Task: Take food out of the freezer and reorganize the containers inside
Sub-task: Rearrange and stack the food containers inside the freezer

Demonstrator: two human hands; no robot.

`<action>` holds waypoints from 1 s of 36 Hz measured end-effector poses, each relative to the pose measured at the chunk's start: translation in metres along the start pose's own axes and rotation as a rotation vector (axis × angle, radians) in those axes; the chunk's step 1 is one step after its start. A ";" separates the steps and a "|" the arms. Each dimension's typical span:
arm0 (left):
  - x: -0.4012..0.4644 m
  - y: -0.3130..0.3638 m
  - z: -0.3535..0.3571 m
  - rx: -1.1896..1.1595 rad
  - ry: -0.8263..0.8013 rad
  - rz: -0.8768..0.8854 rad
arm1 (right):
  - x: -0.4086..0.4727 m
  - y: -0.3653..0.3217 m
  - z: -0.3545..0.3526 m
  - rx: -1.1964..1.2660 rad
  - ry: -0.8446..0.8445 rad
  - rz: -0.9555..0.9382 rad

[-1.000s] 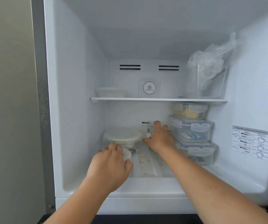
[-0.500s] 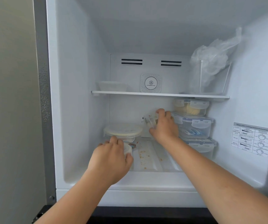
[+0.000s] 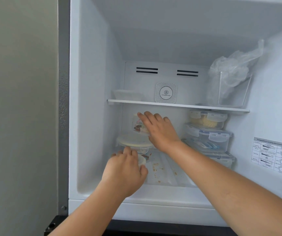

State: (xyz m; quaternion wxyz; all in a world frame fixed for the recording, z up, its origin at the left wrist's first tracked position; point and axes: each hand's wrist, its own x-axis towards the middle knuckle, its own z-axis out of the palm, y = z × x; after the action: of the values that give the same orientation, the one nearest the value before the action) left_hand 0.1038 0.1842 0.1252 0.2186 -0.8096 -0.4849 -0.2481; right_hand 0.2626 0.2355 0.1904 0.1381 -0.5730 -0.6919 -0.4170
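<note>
- Inside the freezer [image 3: 92, 116], the right hand [image 3: 160, 130] held a small clear food tub [image 3: 137, 124] above a round lidded container [image 3: 133, 141].
- Lower down, the left hand [image 3: 125, 171] curled around a little round tub [image 3: 142, 161].

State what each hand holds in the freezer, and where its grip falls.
Left hand grips a small round container by its lid rim. Right hand holds a small clear container from its right side.

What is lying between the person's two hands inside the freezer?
In the head view, a round clear container with a cream lid sits between the left hand and the right hand.
</note>
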 end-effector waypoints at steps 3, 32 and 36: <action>0.000 0.000 0.000 -0.004 -0.001 -0.001 | 0.005 -0.006 0.003 -0.001 -0.023 0.018; 0.062 0.001 -0.029 -0.707 -0.198 -0.507 | -0.006 0.019 0.023 1.215 -0.170 0.996; 0.095 -0.006 -0.026 -1.092 -0.224 -0.778 | -0.007 0.013 0.021 1.347 -0.280 1.017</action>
State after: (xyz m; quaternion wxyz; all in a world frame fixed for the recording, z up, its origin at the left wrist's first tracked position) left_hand 0.1318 0.2359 0.2050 -0.3781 -0.5914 -0.5658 -0.4326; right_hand 0.2828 0.2459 0.1783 0.5327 -0.6559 -0.4615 0.2703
